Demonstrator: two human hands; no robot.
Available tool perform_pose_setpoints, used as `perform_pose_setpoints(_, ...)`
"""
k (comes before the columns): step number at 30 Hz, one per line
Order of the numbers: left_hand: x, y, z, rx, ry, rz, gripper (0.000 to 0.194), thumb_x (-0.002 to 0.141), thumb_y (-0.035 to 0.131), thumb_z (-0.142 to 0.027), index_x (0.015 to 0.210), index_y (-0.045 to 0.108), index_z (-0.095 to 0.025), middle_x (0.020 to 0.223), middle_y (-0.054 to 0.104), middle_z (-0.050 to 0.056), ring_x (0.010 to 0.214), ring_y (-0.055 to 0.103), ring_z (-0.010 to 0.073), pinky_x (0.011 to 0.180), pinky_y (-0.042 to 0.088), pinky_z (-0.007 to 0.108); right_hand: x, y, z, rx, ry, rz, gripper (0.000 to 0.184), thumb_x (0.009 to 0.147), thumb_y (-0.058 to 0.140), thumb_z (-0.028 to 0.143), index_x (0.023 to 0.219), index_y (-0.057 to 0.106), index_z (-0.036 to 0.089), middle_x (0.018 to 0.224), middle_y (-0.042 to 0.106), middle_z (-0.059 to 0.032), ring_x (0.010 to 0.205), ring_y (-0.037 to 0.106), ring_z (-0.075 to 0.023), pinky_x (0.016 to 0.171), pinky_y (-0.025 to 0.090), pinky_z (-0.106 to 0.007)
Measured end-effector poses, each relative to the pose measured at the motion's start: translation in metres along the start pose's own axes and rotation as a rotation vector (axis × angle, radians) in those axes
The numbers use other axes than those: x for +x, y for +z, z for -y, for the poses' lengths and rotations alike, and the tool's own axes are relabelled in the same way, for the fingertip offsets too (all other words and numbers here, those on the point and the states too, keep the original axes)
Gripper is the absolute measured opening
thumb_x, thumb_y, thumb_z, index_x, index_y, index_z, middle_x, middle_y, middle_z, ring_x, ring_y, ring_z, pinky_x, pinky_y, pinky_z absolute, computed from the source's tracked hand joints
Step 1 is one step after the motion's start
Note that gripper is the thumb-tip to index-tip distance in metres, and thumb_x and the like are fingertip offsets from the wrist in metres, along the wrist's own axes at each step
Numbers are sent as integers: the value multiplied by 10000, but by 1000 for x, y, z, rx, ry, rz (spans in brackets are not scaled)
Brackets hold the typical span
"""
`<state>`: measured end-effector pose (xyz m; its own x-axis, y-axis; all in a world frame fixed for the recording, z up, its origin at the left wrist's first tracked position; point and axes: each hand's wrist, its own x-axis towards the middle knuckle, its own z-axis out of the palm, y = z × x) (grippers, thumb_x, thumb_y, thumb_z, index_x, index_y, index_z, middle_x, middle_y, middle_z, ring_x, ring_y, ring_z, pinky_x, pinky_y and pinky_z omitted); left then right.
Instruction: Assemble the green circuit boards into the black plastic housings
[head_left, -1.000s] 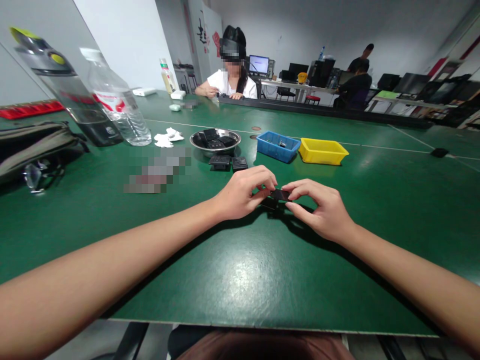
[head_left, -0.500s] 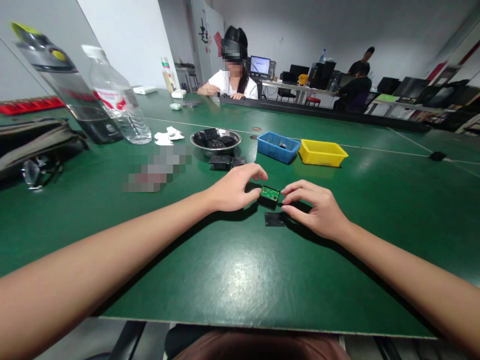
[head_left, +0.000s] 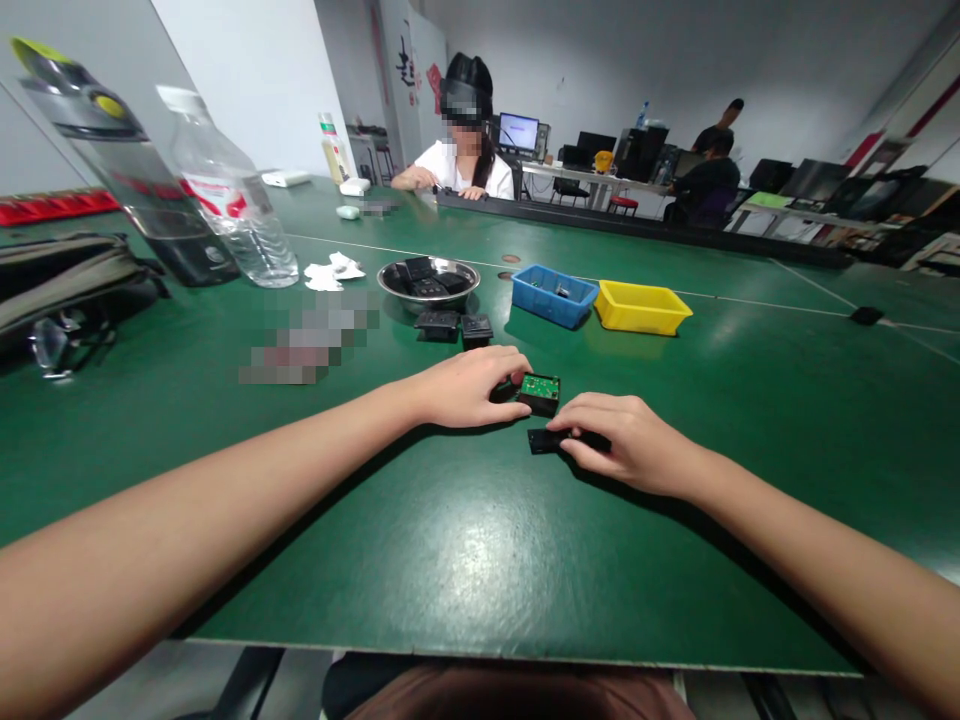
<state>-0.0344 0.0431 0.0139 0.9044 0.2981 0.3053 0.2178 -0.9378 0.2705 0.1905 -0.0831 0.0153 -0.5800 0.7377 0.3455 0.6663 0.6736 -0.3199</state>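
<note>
A small open black case (head_left: 545,406) with a green circuit board (head_left: 540,386) inside stands on the green table. My left hand (head_left: 480,387) has its thumb and fingers closed about the left side of this case. Just in front of it lies a flat black cover (head_left: 541,441). Thumb and fingertips of my right hand (head_left: 626,440) are pinched on the cover's right end, which they partly hide. Behind my left hand, two closed black cases (head_left: 437,325) rest beside a metal bowl (head_left: 390,282) with several more black cases in it.
A blue bin (head_left: 551,308) with small parts and a yellow bin (head_left: 643,316) stand farther back. At left are a water bottle (head_left: 232,200), a grey drinking bottle (head_left: 142,180), crumpled tissue (head_left: 330,272) and a bag (head_left: 67,275). Another person (head_left: 465,150) sits across the table (head_left: 450,560).
My left hand has lowered and closed on the case's left side. My right hand has moved from beside the case down toward me and taken hold of the flat cover.
</note>
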Motion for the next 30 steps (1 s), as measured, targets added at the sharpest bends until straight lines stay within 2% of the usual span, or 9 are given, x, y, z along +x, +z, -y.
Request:
perform_pose_setpoints(2,0,0,1,-1,-8,6,281,898,621,-416,1009,608,-158,923,625,50,822,593,188,745,458,292,-1,2,-2,-30,-45,-85,202,938,562,136,1065,714,178,936,761,-77,812,709,-169,740,560,-277)
perform_pose_setpoints(4,0,1,1,-4,-20,12,277,897,622,-419,988,605,-158,915,626,48,806,592,185,728,454,287,-1,4,-3,-38,-29,-188,264,948,496,93,1064,717,179,868,760,-61,746,701,-151,695,551,-258)
perform_pose_setpoints(8,0,2,-3,-9,-30,24,296,892,635,-428,1001,610,-153,897,632,44,785,600,182,706,452,280,0,7,-4,46,161,-371,219,936,540,127,1031,728,186,831,758,-41,676,683,-139,638,543,-247)
perform_pose_setpoints(12,1,5,-13,32,-17,10,306,891,652,-444,1014,623,-166,911,649,43,805,619,185,716,456,280,2,12,-5,294,334,-514,140,930,589,239,972,718,203,857,756,-31,634,683,-139,566,567,-246)
perform_pose_setpoints(15,2,8,-20,39,9,-39,359,896,661,-469,1089,614,-171,952,671,53,839,639,194,747,474,291,4,15,-4,420,408,-587,122,908,607,272,922,702,197,800,738,-22,569,659,-129,495,558,-231)
perform_pose_setpoints(20,1,6,-24,-14,48,-155,359,917,652,-449,1138,593,-174,1016,686,69,896,655,195,774,499,293,11,20,-7,487,468,-629,126,880,627,291,898,704,193,752,731,-26,528,638,-130,461,535,-236)
perform_pose_setpoints(25,2,5,-23,-5,74,-184,284,942,622,-409,1090,626,-166,988,691,67,878,656,181,767,497,280,13,23,-12,445,484,-603,136,873,627,273,921,720,186,787,742,-37,608,668,-153,541,544,-262)
perform_pose_setpoints(30,3,7,-27,4,40,-209,283,902,663,-415,1031,638,-164,949,696,56,851,657,184,739,490,279,15,24,-10,430,486,-599,134,874,614,267,914,712,186,735,718,-19,504,592,-127,479,471,-250)
